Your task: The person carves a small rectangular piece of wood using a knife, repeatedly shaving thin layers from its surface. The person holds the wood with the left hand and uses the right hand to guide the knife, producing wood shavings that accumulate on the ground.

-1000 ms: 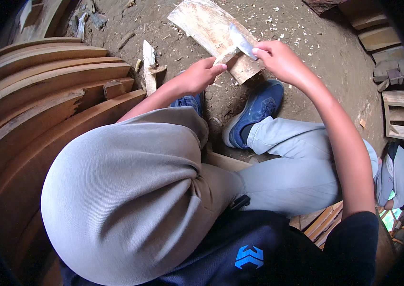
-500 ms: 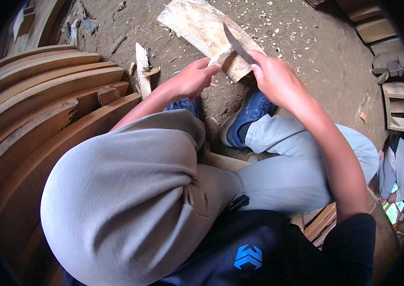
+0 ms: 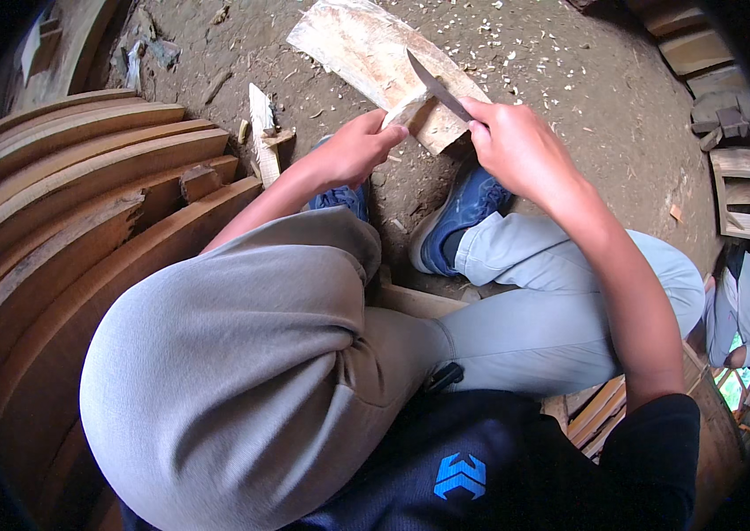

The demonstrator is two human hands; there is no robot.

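A small pale piece of wood (image 3: 409,108) is held by my left hand (image 3: 359,149), its fingers wrapped round the near end. My right hand (image 3: 517,142) is closed round the handle of a knife (image 3: 436,83), and the handle itself is hidden in the fist. The dark blade points up and to the left, lying across or very close to the wood piece's far end; contact I cannot tell. Beneath both lies a broad pale wooden slab (image 3: 353,42) on the ground, just beyond my shoes.
Stacked curved planks (image 3: 92,168) fill the left side. A split wood scrap (image 3: 262,133) lies beside my left shoe. Shavings are strewn over the dirt floor (image 3: 605,133). More cut timber (image 3: 744,168) is piled at the right, with another person's leg (image 3: 741,301) below it.
The knife blade has shifted slightly left and down along the wood piece, with my right hand. My left hand stays almost in place, still gripping the piece.
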